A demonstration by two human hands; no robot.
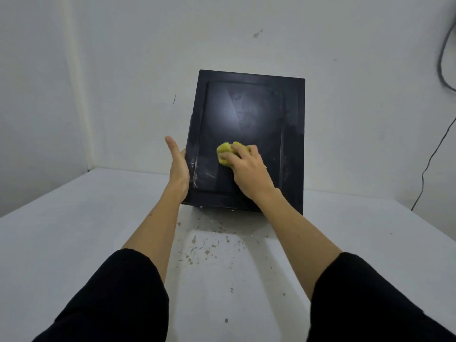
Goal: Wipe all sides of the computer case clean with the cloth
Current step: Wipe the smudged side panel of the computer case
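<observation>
black computer case (246, 114) upright, tilted | right hand (249, 169) presses cloth (228, 151)

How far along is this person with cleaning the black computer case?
Probably early on. Done: nothing looks finished; the computer case panel facing the camera still shows smudges. In hand: the right hand presses a yellow cloth on that panel's lower part, while the left hand steadies the left edge. Left: the rest of this panel; the other sides are hidden, so I can't judge them.

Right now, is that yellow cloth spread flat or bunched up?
Bunched up: the yellow cloth bulges in lumps under the right hand on the black case.
</observation>
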